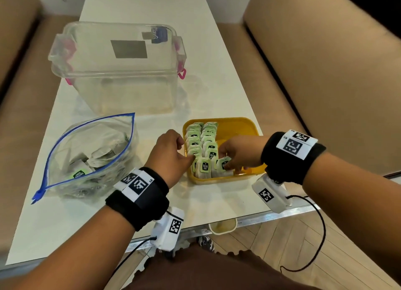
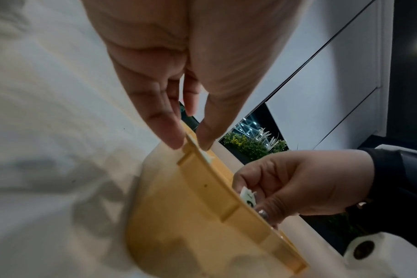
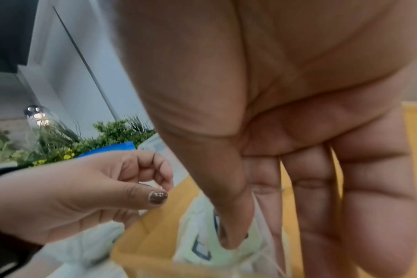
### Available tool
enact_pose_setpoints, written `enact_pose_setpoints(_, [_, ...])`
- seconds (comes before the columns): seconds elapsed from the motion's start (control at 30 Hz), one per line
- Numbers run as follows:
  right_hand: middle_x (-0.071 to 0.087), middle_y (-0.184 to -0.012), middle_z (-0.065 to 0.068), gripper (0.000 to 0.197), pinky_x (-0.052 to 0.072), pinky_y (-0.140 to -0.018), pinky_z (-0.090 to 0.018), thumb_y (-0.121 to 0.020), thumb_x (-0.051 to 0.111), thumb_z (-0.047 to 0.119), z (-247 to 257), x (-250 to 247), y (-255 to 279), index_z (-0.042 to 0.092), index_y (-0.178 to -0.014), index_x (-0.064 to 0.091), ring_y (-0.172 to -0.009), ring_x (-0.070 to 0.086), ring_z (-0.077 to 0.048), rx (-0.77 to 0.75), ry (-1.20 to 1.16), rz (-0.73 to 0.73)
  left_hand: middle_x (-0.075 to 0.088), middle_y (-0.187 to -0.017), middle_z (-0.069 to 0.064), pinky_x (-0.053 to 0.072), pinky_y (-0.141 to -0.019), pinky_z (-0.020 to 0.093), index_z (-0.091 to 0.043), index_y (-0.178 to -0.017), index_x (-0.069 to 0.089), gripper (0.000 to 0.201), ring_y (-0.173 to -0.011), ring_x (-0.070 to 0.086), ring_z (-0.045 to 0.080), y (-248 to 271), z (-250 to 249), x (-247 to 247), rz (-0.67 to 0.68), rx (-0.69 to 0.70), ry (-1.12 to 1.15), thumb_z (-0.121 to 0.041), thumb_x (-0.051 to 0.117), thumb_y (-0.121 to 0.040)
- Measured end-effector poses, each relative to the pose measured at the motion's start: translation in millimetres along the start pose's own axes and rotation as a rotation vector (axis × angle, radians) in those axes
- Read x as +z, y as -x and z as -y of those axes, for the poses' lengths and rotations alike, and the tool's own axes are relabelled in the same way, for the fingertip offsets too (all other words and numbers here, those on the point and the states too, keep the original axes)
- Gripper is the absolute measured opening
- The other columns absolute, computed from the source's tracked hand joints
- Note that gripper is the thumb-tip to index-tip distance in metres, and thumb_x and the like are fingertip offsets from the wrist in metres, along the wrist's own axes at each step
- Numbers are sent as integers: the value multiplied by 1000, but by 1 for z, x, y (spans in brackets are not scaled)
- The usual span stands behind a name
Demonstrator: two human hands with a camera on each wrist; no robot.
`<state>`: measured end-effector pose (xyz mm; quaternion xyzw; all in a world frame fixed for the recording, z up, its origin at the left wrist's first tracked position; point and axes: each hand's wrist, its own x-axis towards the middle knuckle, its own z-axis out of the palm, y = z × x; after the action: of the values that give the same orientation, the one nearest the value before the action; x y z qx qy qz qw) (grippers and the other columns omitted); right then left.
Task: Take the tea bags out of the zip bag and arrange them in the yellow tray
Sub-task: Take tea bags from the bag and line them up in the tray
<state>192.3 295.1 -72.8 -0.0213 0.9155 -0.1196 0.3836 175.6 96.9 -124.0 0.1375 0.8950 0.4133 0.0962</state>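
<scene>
My right hand [image 1: 237, 152] pinches a tea bag [image 1: 224, 163] in the yellow tray [image 1: 243, 124]; my left hand [image 1: 171, 154] pinches the tray's rim.

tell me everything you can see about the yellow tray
The yellow tray looks like plastic, squarish with rounded corners and a raised rim. It sits flat near the white table's front edge. Tea bags stand in rows along its left side. The left hand touches its left rim; the right hand reaches inside.
</scene>
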Motion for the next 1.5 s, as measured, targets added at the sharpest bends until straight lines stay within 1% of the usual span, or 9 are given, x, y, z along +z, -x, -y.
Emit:
enact_pose_setpoints(0.1, [65,-79,3,30,51,-64,-27,-88,66,25,4,5,-7,19,-116,57,-65,62,-14,32,71,16,60,-81,0,54,-67,39,-15,-102,46,34,-71,63,24,2,2,3,61,-70,31,-19,72,-80])
enact_pose_setpoints(0.17, [69,-96,-2,47,54,-76,-31,-84,70,27,6,8,-12,18,-128,54,-83,66,-20,31,154,15,63,-74,1,58,-66,43,-15,-108,48,34,-63,67,22,3,2,3,96,-107,71,-19,70,-83])
enact_pose_setpoints(0.33, [62,-117,-2,45,47,-77,-29,-84,70,23,12,11,-15,14,-126,57,-96,57,-21,-4,264,5,65,-71,3,59,-61,40,-13,-118,49,36,-54,68,20,4,2,2,107,-140,125,-19,66,-87])
enact_pose_setpoints(0.5, [49,-88,4,29,32,-54,-18,-83,66,10,15,14,-17,15,-111,62,-83,44,-16,-40,278,-24,62,-70,2,60,-59,38,-12,-120,50,36,-55,68,21,5,1,3,110,-157,158,-16,66,-88])
enact_pose_setpoints(0.6, [49,-92,2,23,34,-57,-20,-83,61,5,16,18,-20,15,-104,62,-83,45,-17,-45,300,-45,62,-71,4,60,-57,37,-12,-120,50,36,-55,68,20,5,1,4,114,-162,167,-16,65,-88])
enact_pose_setpoints(0.73, [44,-76,3,28,25,-48,-18,-82,68,10,13,21,-26,22,-73,44,-79,43,-19,15,282,-90,62,-76,7,60,-56,37,-11,-121,50,36,-56,68,21,5,2,4,122,-166,190,-15,65,-88])
enact_pose_setpoints(0.93, [56,-92,-3,39,37,-62,-26,-77,77,30,12,15,-24,14,-107,58,-86,52,-23,53,192,-140,63,-78,7,59,-55,34,-12,-121,49,36,-56,68,19,4,3,5,132,-164,190,-16,64,-89])
enact_pose_setpoints(1.07, [57,-88,-5,40,39,-61,-28,-79,74,38,9,13,-23,11,-96,50,-80,52,-23,111,143,-198,63,-80,8,58,-52,29,-12,-121,49,36,-54,67,17,4,4,5,131,-160,183,-17,64,-89])
enact_pose_setpoints(1.5, [71,-100,-17,34,56,-81,-38,-83,72,27,9,14,-26,0,-102,66,-89,69,-28,166,-59,-203,62,-83,10,59,-56,36,-13,-120,49,35,-56,68,20,5,2,3,141,-160,182,-16,65,-89])
